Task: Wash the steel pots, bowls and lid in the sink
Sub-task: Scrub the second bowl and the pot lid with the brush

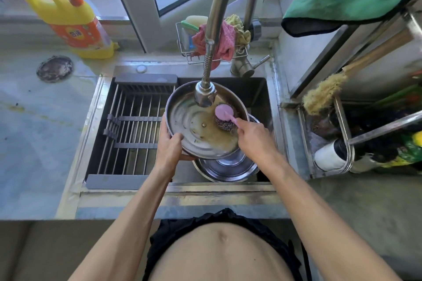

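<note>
A round steel lid point(194, 125) is held tilted over the sink point(260, 88), its underside facing me, with brownish soapy water on it. My left hand point(170, 145) grips its near-left rim. My right hand point(251, 136) holds the pink handle of a scrubber point(225, 113), whose steel-wool pad presses on the lid's right part. Under the lid sits a steel bowl point(228, 166), with another steel rim showing behind it. The faucet head point(205, 95) hangs just above the lid.
A drying rack point(132, 129) fills the sink's left half. A yellow detergent bottle point(68, 20) and a dark round dish point(54, 68) stand on the left counter. A wire caddy point(205, 40) with cloths and sponge sits behind the faucet. At right are a shelf, a brush and a green cloth.
</note>
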Motion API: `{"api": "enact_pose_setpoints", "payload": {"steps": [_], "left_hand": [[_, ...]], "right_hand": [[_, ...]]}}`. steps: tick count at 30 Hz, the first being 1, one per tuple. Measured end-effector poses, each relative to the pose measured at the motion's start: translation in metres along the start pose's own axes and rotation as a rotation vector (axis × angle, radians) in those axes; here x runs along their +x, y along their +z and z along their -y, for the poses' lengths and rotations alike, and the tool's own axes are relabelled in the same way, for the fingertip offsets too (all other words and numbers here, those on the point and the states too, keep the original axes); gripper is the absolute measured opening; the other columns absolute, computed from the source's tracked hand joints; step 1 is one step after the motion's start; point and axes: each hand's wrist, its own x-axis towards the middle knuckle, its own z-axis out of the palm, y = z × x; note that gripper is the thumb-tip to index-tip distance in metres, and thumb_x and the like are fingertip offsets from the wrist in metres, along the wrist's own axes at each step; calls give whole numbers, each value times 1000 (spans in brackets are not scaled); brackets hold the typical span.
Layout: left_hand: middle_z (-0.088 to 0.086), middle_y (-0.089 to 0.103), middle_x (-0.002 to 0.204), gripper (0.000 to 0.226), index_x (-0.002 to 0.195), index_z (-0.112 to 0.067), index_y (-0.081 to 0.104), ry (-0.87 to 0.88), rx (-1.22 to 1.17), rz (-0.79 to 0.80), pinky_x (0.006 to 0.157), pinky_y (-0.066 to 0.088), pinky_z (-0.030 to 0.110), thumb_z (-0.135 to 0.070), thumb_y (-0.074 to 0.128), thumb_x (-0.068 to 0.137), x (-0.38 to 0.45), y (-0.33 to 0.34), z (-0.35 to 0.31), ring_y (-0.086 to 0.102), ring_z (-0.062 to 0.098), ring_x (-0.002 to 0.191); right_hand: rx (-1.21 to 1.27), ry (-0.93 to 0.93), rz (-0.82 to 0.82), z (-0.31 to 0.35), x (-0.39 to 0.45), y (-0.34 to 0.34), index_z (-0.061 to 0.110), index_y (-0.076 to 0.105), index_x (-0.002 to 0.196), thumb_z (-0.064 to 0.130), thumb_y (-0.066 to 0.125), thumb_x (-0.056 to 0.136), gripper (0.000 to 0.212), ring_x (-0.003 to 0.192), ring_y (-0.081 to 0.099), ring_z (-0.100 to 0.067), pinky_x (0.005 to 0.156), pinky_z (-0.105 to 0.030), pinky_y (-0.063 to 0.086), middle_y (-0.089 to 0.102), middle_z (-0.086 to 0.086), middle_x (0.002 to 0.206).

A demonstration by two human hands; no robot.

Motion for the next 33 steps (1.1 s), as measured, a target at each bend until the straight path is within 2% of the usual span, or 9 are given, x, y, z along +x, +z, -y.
{"api": "enact_pose_setpoints", "payload": {"steps": [5,9,12,15,20,23,26,30,33], "left_hand": [[-4,68,120,66,129,-49,52,76,41,-12,76,62,59,0,49,85,-4,1,-4,72,24,101],[-5,68,120,69,121,-55,56,61,16,-98,87,56,66,-12,50,67,9,-12,4,69,35,109],[-12,70,108,62,115,-53,58,29,32,-76,73,61,63,-5,48,78,-1,-4,-10,73,29,99],[-3,71,108,64,130,-39,54,-7,37,-35,55,62,54,4,42,86,-6,9,-17,76,29,84],[0,70,115,67,133,-37,54,-18,-8,-78,55,61,52,-6,54,74,-5,2,-23,75,35,90],[-1,70,112,66,130,-39,57,-31,41,-47,56,62,53,4,45,81,-8,4,-21,74,35,91],[2,72,113,65,133,-35,57,-60,49,-15,58,62,56,7,40,85,-12,17,-16,75,34,88],[7,71,115,66,136,-30,52,-84,44,-22,50,60,48,10,38,85,-8,22,-15,74,36,84],[5,69,120,73,142,-27,51,-47,72,-20,51,60,39,12,37,81,0,15,-19,76,20,82]], "right_hand": [[145,-237,149,38,-6,10,28,61,134,18,50,100,38,95,63,-36,73,-31,45,69,-15,109],[16,-219,255,25,-11,0,38,64,127,22,48,99,35,87,63,-34,70,-33,46,67,-15,101],[-42,-128,110,19,-2,-3,33,61,131,17,45,99,39,89,64,-41,67,-39,45,65,-21,101],[109,-218,94,43,-1,-1,27,59,136,14,46,98,42,95,62,-39,74,-38,47,66,-20,108],[16,-216,246,29,-4,-15,28,70,117,20,50,99,28,73,58,-31,61,-31,38,66,-12,92],[-86,-104,109,17,9,-17,28,62,129,14,47,96,39,92,62,-39,73,-39,49,64,-18,103],[-24,-231,63,32,17,-6,26,58,136,15,47,97,43,99,62,-39,81,-42,51,66,-17,110],[34,-375,166,52,10,7,30,60,133,20,45,99,39,88,64,-37,74,-41,53,68,-17,102],[-79,-380,129,48,23,14,34,46,144,16,41,99,49,86,65,-38,66,-43,51,68,-19,97]]}}
